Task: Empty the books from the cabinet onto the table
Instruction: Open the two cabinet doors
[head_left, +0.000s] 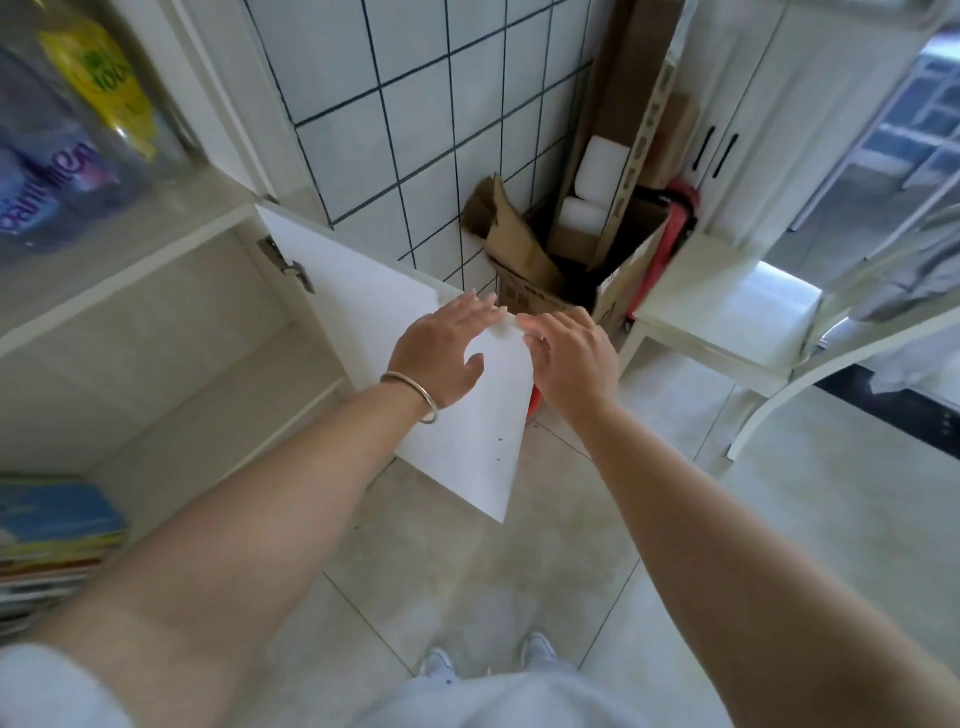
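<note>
1. Two bare hands meet at the top free corner of the open white cabinet door (415, 332). Left hand (441, 348), metal bangle (415, 397) on the wrist, lies flat on the door's inner face, fingers (475, 306) straight, thumb spread; it grips nothing.
2. Right hand (569, 358) at the door's outer edge, fingers (540, 325) slightly bent over the top corner, touching it; a full grip cannot be told.
3. Cabinet (156, 332): the compartment behind the door shows bare shelf boards. Books (52, 540), a blurred stack with a blue cover on top, sit in the lower compartment at the frame's left edge, well apart from both hands.
4. Upper shelf: clear plastic packaging with yellow and blue-purple labels (67, 135), blurred, contents unreadable.
5. Cardboard box (561, 291) stands open on the floor in the wall corner, just beyond the door. It holds folded brown cardboard, a tall brown carton leaning upright, and white foam blocks (597, 166). A red item (675, 218) is beside it, kind unclear.
6. Low white bench (727, 312) right of the box, against a white cupboard with black handles (722, 156).
7. Floor (779, 519) is pale tile; wall (415, 104) is white square tile with dark grout. White curved chair frame (810, 374) at right. The person's shoes (540, 649) show at the bottom.
</note>
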